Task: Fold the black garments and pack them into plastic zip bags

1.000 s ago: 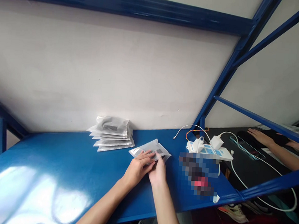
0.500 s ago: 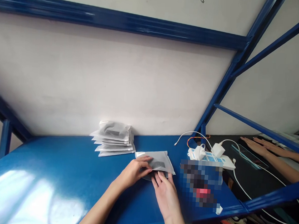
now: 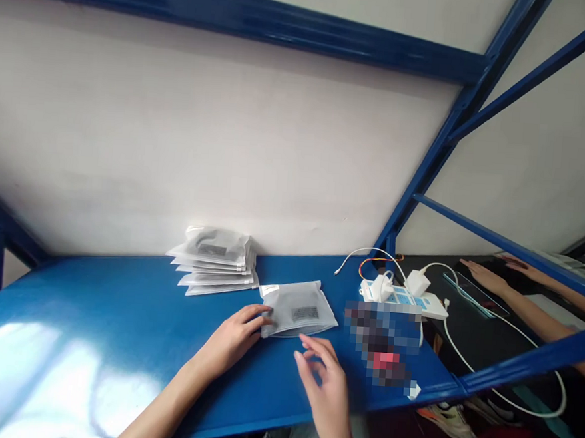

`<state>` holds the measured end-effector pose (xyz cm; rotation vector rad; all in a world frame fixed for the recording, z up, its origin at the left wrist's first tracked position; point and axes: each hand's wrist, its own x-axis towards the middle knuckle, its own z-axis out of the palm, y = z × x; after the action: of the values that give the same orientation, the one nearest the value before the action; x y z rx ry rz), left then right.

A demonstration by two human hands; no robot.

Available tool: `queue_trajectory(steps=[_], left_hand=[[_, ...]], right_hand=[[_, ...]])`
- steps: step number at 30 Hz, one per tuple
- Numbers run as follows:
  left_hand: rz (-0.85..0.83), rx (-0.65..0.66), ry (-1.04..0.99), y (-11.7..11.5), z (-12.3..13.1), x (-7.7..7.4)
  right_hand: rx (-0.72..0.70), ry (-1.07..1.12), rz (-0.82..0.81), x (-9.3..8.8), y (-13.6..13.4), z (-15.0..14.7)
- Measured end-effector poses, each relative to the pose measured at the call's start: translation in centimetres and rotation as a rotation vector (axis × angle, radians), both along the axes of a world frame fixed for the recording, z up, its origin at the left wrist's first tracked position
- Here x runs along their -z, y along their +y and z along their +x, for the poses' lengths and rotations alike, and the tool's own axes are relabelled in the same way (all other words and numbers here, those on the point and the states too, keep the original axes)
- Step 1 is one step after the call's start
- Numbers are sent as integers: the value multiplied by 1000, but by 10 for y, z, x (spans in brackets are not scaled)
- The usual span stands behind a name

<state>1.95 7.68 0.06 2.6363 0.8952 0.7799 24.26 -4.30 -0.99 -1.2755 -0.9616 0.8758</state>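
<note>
A frosted zip bag [image 3: 286, 305] lies flat on the blue table, with a dark printed label on its front and a white sticker at its upper left corner. Its near edge gapes slightly. My left hand [image 3: 239, 335] has its fingers curled closed on the bag's left side near the front corner; the thumb is mostly hidden. Just in front of the near edge is my right hand [image 3: 326, 381], holding nothing, with thumb and forefinger apart. Behind and to the left, a stack of similar frosted bags [image 3: 214, 257] stands near the wall.
A white power strip [image 3: 407, 299] with plugged-in chargers and cables is at the right. A pixelated patch [image 3: 381, 348] covers something before it. Another person's hands [image 3: 483, 276] rest on a dark surface beyond the blue frame [image 3: 427, 162], beside a phone [image 3: 472, 295].
My right hand has come out from under the bag's near edge and drawn back. My left hand has shifted to the left side, and the bag now lies flatter. The view has tilted slightly.
</note>
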Motion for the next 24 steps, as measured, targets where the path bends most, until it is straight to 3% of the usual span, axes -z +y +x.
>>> queue_trajectory(steps=[3,5,10,13,17,21,24], left_hand=[[9,8,-46,-1,10,-1],[-16,-5,-105,-2,13,0],[-123,-11,-202,-5,5,2],[-112,-10,-209,3,-10,-1],[-4,-147,-259,19,-28,-4],[-42,-181,-109,26,-17,1],[-41,-144,3,32,2,3]], right_hand=[[-62,-578,159,-11,28,-12],[-92,-846,203,-14,45,-21],[-124,-1176,304,-15,60,-18],[-66,-1278,300,-17,61,9],[98,-1316,196,-14,60,58],[47,-1263,93,-8,64,77],[-76,-1087,151,-5,79,68]])
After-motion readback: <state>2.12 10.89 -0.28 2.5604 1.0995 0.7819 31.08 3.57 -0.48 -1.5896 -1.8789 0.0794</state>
